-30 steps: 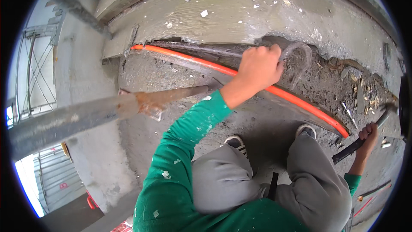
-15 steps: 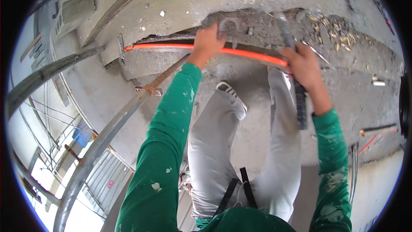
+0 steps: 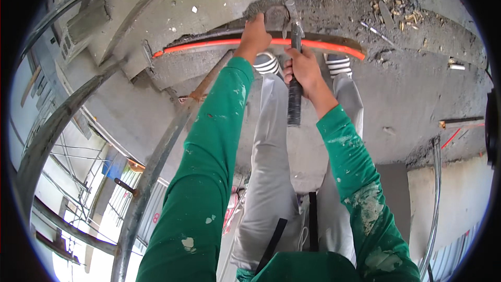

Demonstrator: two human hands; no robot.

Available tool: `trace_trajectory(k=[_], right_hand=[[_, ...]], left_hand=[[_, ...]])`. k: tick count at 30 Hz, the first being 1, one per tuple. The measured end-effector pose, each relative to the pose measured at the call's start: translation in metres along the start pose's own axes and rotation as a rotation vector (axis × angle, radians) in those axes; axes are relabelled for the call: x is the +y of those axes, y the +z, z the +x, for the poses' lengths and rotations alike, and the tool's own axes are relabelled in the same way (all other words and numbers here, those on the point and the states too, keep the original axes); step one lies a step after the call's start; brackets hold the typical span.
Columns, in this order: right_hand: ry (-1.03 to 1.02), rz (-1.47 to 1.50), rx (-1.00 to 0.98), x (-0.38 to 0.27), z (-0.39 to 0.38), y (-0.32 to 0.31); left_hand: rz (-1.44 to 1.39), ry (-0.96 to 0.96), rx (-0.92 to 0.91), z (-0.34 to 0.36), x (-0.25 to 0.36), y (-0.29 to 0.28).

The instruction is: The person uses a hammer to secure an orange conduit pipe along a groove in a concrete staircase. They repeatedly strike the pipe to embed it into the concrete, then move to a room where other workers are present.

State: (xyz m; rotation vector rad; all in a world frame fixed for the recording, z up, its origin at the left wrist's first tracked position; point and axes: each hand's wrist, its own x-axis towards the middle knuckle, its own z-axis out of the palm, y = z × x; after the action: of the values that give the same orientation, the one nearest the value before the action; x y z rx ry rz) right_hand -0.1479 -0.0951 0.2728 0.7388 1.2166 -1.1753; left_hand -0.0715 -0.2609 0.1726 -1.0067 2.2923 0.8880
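My left hand (image 3: 253,39) is closed at a grey, bent metal bar (image 3: 274,18) lying in a jagged cavity (image 3: 339,5) along the concrete edge. My right hand (image 3: 305,68) grips a hammer (image 3: 294,102) by its black-wrapped handle; the metal head is up beside the bend of the bar, and whether they touch I cannot tell. An orange conduit (image 3: 344,48) runs sideways beneath both hands, along the lower lip of the cavity. Much of what my left fingers hold is hidden.
Metal scaffold tubes (image 3: 156,169) slant along the left, with an open drop beyond. Rubble (image 3: 402,18) and a thin white stick (image 3: 378,34) lie at the upper right. A short timber (image 3: 459,123) and a steel tube (image 3: 436,188) are at the right. My feet stand below the conduit.
My right hand has swung the hammer up from the lower right to the middle, beside my left hand. The view has shifted, so the ledge sits higher and my legs appear straighter.
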Motion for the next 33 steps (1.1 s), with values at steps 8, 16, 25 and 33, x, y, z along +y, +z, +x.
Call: trace_trajectory(k=[8, 16, 25, 33], right_hand=[[-0.286, 0.282, 0.277, -0.047, -0.051, -0.098], [-0.222, 0.325, -0.093, 0.068, 0.030, -0.023], [-0.211, 0.178, 0.309, -0.044, -0.069, -0.115], [-0.390, 0.275, 0.534, -0.008, 0.007, -0.042]], left_hand=[[-0.051, 0.038, -0.067, 0.002, -0.022, -0.006], [-0.011, 0.069, -0.058, 0.005, -0.026, -0.007], [-0.015, 0.057, -0.070, 0.000, -0.022, -0.010], [0.023, 0.040, -0.073, 0.003, -0.018, -0.012]])
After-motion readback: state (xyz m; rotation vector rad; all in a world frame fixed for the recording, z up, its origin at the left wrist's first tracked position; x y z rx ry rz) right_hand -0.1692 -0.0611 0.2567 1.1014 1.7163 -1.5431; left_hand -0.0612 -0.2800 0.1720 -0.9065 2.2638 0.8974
